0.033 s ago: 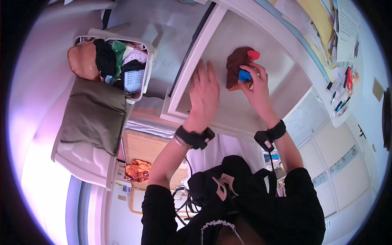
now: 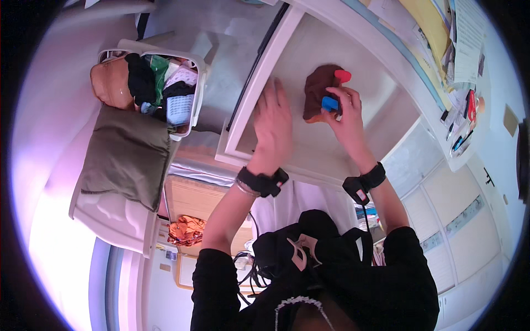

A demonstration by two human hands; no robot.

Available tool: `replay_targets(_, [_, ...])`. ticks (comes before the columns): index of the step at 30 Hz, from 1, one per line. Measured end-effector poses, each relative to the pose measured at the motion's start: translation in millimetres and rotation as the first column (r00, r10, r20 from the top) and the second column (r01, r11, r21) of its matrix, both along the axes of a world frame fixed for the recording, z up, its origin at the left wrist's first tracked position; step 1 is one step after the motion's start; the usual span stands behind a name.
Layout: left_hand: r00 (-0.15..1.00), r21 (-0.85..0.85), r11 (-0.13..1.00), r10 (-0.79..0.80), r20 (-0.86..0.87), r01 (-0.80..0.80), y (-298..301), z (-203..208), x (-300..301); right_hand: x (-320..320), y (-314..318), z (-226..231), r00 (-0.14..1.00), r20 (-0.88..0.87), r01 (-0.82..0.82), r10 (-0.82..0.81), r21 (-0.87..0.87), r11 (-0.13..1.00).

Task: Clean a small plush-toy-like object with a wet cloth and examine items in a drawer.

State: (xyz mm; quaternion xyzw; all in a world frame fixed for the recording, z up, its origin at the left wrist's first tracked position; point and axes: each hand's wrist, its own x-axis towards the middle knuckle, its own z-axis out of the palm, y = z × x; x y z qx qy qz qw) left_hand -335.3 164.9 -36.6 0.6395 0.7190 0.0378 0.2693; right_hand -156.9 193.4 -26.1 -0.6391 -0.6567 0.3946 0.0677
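My right hand (image 2: 348,116) is closed in a pinch on a small blue object (image 2: 330,104); its exact kind is unclear. That object is against a dark brown, soft-looking fabric item (image 2: 319,88), orange along its lower edge. A rounded red piece (image 2: 343,75) sticks out at the item's upper right. The brown item lies on the pale bottom of a white drawer-like box (image 2: 301,55). Over the left side of this box, my left hand (image 2: 273,124) is open, fingers stretched and nothing held. Part of the blue object is hidden by my right fingers.
A white bin (image 2: 200,83) filled with cloths and packets stands at the left, with an olive cushion (image 2: 127,157) below it. Papers (image 2: 468,44) and red-handled scissors (image 2: 472,106) lie on the surface at the right. An orange cloth (image 2: 186,230) is lower left.
My left hand has shifted slightly left. The brown item has moved a little to the left, while my right hand keeps its pinch on the small blue object.
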Motion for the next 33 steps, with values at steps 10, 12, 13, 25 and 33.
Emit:
replay_targets(10, [0.97,0.013,1.0,0.015,-0.244,-0.012,5.0,-41.3,11.0,13.8,-0.6,1.6,0.969,-0.101,0.21,-0.224,-0.134,0.969])
replay_targets(12, [0.978,-0.002,1.0,0.024,-0.208,-0.024,5.3,-42.6,9.9,15.4,-1.8,1.7,0.967,-0.114,0.212,-0.226,-0.121,0.97])
replay_targets(13, [0.983,0.003,1.0,0.018,-0.185,-0.018,5.2,-43.1,9.6,16.0,-2.1,2.2,0.967,-0.126,0.21,-0.223,-0.108,0.972])
replay_targets(25, [0.981,-0.106,0.992,-0.089,-0.171,0.071,16.7,-35.2,0.9,23.2,-15.5,33.8,0.932,-0.221,0.295,-0.289,-0.004,0.955])
replay_targets(33, [0.971,-0.004,0.976,-0.218,-0.094,0.219,34.5,-30.5,-0.5,40.8,-56.2,64.1,0.867,-0.277,0.442,-0.413,0.048,0.896])
